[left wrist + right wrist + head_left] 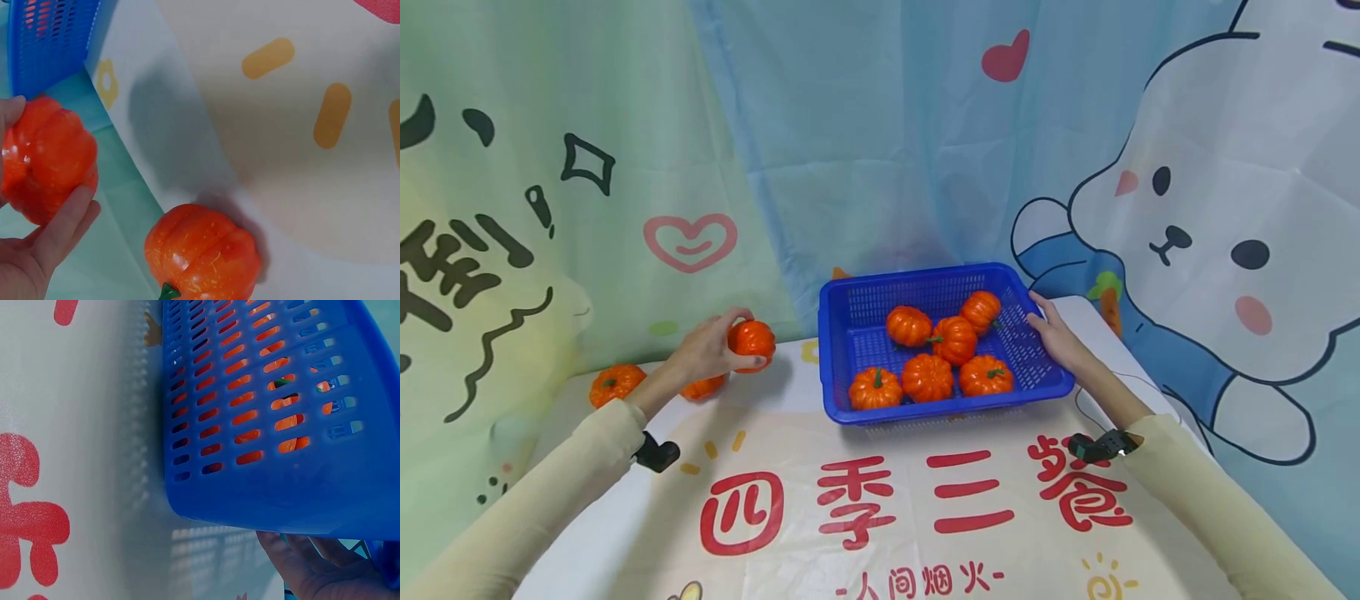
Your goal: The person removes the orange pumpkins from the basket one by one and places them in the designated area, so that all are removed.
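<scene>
My left hand [709,347] holds a small orange pumpkin [752,342] above the table, left of a blue plastic basket [951,407]. Thumb and fingers lie on opposite sides of this pumpkin in the left wrist view. Several more orange pumpkins [927,377], some with green stems, sit inside the basket. At the basket's right end, my right hand [1062,337] grips the rim. The right wrist view shows the right fingers [290,557] against the basket's end wall. Close below my left hand lies another pumpkin [203,253], partly covered by that hand in the head view.
Farther left on the table is one more pumpkin [617,384]. The white table [805,500] carries a cloth printed with red characters. Directly behind it hangs a cartoon curtain [865,133]. A thin cable [1138,377] runs near my right forearm.
</scene>
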